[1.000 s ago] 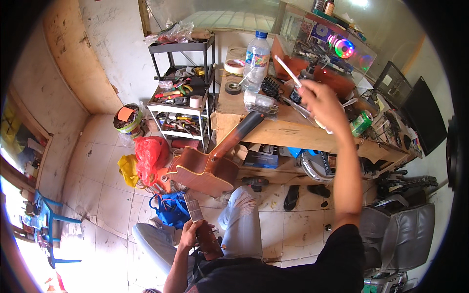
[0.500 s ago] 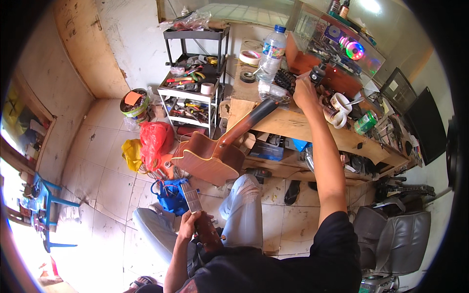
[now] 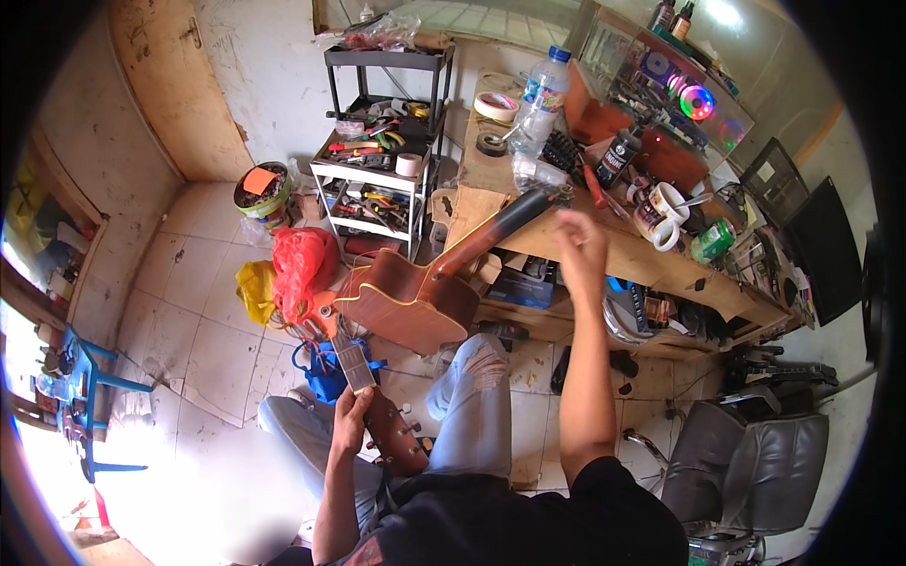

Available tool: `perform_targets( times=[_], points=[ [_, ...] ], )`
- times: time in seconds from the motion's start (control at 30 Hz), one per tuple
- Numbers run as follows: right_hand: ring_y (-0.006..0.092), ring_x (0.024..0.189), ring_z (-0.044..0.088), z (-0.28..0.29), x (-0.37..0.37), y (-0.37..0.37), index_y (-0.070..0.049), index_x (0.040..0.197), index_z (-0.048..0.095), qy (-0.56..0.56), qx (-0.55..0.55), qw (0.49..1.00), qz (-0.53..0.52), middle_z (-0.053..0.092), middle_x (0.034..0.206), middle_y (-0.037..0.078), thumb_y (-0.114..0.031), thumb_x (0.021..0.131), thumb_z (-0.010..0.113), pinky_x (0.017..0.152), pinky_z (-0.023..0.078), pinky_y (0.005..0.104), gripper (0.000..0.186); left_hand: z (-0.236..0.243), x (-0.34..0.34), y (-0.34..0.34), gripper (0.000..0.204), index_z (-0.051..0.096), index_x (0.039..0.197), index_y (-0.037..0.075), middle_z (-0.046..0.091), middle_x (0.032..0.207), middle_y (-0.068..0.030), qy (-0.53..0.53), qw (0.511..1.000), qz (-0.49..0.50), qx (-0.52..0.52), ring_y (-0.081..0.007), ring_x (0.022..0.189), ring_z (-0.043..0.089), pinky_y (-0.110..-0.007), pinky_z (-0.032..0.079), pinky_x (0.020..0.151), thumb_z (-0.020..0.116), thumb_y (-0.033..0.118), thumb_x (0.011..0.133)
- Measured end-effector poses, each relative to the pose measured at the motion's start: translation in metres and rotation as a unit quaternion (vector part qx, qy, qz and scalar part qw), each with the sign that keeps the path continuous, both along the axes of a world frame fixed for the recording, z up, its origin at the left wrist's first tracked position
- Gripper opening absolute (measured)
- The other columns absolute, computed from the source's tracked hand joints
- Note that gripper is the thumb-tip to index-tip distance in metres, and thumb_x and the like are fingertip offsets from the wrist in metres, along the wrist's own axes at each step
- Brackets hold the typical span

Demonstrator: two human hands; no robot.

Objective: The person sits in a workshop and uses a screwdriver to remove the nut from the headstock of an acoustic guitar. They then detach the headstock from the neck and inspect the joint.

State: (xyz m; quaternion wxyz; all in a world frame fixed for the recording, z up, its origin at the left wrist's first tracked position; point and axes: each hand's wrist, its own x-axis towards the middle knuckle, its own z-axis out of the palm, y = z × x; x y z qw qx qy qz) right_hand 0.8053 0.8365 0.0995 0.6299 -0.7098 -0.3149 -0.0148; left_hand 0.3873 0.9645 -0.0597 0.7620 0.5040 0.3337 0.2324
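My left hand (image 3: 351, 420) is closed around a guitar neck (image 3: 353, 363) just below its brown headstock (image 3: 396, 436), which lies over my lap with its tuning pegs showing. Beyond my knees, a brown guitar body (image 3: 401, 307) rests with its back toward me, its dark-ended neck (image 3: 500, 226) leaning up to the workbench edge. My right hand (image 3: 582, 247) hangs in the air in front of the bench, close to that neck's end; motion smears its fingers. A dark bottle (image 3: 618, 156) stands on the bench, apart from the hand.
The cluttered wooden workbench (image 3: 481, 203) holds a water bottle (image 3: 545, 99), tape rolls, mugs (image 3: 665, 203) and a green can (image 3: 713, 241). Left of it stands a tool rack (image 3: 382, 165). Red (image 3: 304, 269) and blue bags (image 3: 326, 373) lie on the floor; an office chair (image 3: 755, 462) is at right.
My right hand has left the dark bottle on the bench and drawn back toward me, lower and slightly left. My left hand and the headstock have shifted a little.
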Motion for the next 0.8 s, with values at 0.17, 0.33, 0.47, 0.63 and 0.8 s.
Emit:
perform_targets(
  times=[0.17, 0.33, 0.47, 0.63, 0.8],
  points=[
    [0.0178, 0.099, 0.068, -0.032, -0.034, 0.053, 0.003, 0.12, 0.055, 0.11, 0.048, 0.989, 0.091, 0.068, 0.105, 0.011, -0.016, 0.088, 0.081, 0.089, 0.053, 0.0288, 0.045, 0.03, -0.005, 0.017, 0.029, 0.068, 0.113, 0.001, 0.066, 0.094, 0.0025, 0.02, 0.999, -0.017, 0.044, -0.006, 0.084, 0.056, -0.024, 0.045, 0.077, 0.064, 0.028, 0.102],
    [0.0135, 0.1, 0.066, -0.053, -0.043, 0.086, 0.001, 0.119, 0.053, 0.104, 0.119, 0.982, 0.107, 0.067, 0.105, 0.007, -0.008, 0.089, 0.078, 0.087, 0.053, 0.0263, 0.041, 0.069, -0.029, 0.044, 0.035, 0.069, 0.113, 0.0, 0.067, 0.093, 0.0014, 0.056, 0.99, -0.026, 0.125, -0.0064, 0.086, 0.057, -0.025, 0.046, 0.077, 0.069, 0.032, 0.098],
    [0.0109, 0.095, 0.066, -0.043, -0.101, 0.093, -0.001, 0.114, 0.055, 0.111, 0.14, 0.971, 0.16, 0.068, 0.102, 0.006, -0.007, 0.092, 0.075, 0.083, 0.052, 0.0251, 0.031, 0.119, -0.049, 0.082, 0.038, 0.073, 0.109, 0.0, 0.074, 0.088, -0.0073, 0.159, 0.935, -0.03, 0.317, -0.0094, 0.085, 0.064, -0.031, 0.052, 0.076, 0.073, 0.034, 0.092],
    [0.0146, 0.095, 0.066, -0.046, -0.171, 0.088, -0.001, 0.111, 0.053, -0.076, 0.002, 0.975, 0.207, 0.068, 0.111, 0.011, -0.005, 0.093, 0.071, 0.083, 0.054, 0.03, 0.026, 0.216, -0.055, 0.099, 0.028, 0.075, 0.109, 0.006, 0.075, 0.08, -0.0104, 0.265, 0.902, -0.037, 0.339, -0.0152, 0.075, 0.071, -0.035, 0.055, 0.067, 0.073, 0.027, 0.09],
    [0.0262, 0.093, 0.068, -0.065, -0.244, 0.101, -0.004, 0.117, 0.055, -0.135, 0.048, 0.929, 0.34, 0.066, 0.107, 0.014, -0.008, 0.085, 0.078, 0.081, 0.053, 0.0359, 0.04, 0.264, -0.087, 0.105, 0.026, 0.076, 0.108, 0.009, 0.074, 0.081, -0.0107, 0.293, 0.802, -0.059, 0.517, -0.0211, 0.07, 0.072, -0.034, 0.054, 0.067, 0.076, 0.025, 0.087]
  ],
)
